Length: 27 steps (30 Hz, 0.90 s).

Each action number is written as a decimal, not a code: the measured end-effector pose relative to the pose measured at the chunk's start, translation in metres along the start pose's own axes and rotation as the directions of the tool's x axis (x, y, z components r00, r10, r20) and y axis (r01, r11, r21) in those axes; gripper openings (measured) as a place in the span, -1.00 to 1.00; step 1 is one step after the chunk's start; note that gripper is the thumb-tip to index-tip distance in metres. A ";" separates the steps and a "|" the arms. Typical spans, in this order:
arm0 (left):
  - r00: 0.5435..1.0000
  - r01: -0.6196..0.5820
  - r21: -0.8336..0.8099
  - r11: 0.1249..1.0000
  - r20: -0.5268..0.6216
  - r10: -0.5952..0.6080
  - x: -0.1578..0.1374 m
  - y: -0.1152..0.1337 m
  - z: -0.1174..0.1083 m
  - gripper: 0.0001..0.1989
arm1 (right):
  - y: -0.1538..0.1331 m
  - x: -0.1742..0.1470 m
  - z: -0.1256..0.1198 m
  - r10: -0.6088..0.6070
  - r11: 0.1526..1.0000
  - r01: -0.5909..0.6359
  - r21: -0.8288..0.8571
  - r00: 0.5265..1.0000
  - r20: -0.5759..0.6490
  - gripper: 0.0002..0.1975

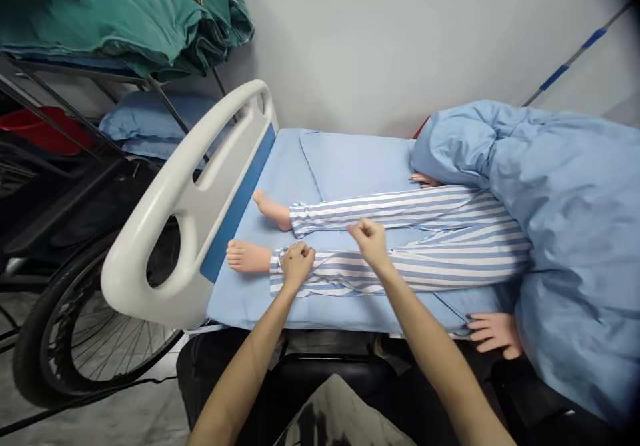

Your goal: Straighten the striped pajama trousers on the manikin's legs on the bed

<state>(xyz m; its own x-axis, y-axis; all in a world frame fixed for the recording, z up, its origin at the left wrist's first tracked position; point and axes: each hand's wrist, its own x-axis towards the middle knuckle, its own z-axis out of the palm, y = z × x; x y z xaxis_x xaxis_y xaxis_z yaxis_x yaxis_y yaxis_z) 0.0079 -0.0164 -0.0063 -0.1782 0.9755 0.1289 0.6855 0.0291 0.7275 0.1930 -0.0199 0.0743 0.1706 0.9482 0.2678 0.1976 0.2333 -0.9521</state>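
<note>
A manikin lies on a bed in blue-and-white striped trousers [460, 259], its two bare feet [250, 257] toward the footboard. My left hand [299, 263] is closed in a fist over the lower part of the nearer trouser leg, close to the cuff. No cloth shows pulled up into it. Farther right, my right hand [369, 241] is also curled into a fist, above the gap between the two legs around knee height. Nothing shows in its fingers. Whether it touches the trousers, I cannot tell.
A blue quilt [575, 213] covers the manikin's upper body, with a manikin hand [495, 334] sticking out at the near edge. The white footboard [175, 259] rises at left, beside a wheelchair wheel [55, 339]. Green bedding [130, 19] lies on a rack behind.
</note>
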 end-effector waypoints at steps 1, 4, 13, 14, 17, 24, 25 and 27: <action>1.000 0.024 -0.011 1.000 0.020 -0.024 0.000 0.000 -0.001 -0.74 | 0.003 -0.001 0.016 0.020 0.999 -0.021 0.044 0.999 0.030 -0.58; 0.994 0.067 -0.125 0.990 0.091 -0.055 0.002 -0.002 -0.010 -0.74 | 0.028 -0.011 0.055 0.137 0.982 -0.155 0.110 0.978 0.156 -0.59; 0.990 0.079 -0.331 0.940 0.140 -0.034 0.009 0.009 -0.020 -0.77 | 0.039 -0.013 0.068 0.196 0.966 -0.212 0.148 0.974 0.118 -0.59; 0.989 0.059 -0.260 0.964 0.144 -0.022 0.008 0.012 -0.017 -0.76 | 0.031 -0.010 0.060 0.187 0.966 -0.200 0.166 0.978 0.090 -0.58; 0.993 0.069 -0.055 0.996 0.102 -0.063 0.005 0.015 -0.008 -0.70 | 0.011 0.000 0.024 0.115 0.973 -0.114 0.201 0.993 0.006 -0.58; 0.997 0.075 -0.268 0.960 0.024 -0.072 0.002 0.022 -0.004 -0.70 | 0.047 -0.013 -0.052 0.175 0.984 -0.169 0.049 0.962 -0.208 -0.61; 0.998 0.062 -0.331 0.942 0.010 -0.062 -0.001 0.029 -0.003 -0.69 | 0.056 -0.017 -0.053 0.183 0.983 -0.181 0.030 0.958 -0.223 -0.62; 1.000 0.023 -0.429 0.903 -0.003 -0.027 -0.010 0.047 0.005 -0.65 | 0.069 -0.022 -0.049 0.185 0.982 -0.185 0.024 0.953 -0.242 -0.63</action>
<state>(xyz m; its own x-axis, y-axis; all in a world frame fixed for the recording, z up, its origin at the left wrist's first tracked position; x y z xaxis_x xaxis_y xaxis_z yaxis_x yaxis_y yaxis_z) 0.0457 -0.0234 0.0230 -0.1989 0.9737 0.1114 0.3120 -0.0449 0.9490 0.2500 -0.0352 0.0098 0.4325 0.8944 0.1144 0.1397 0.0589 -0.9884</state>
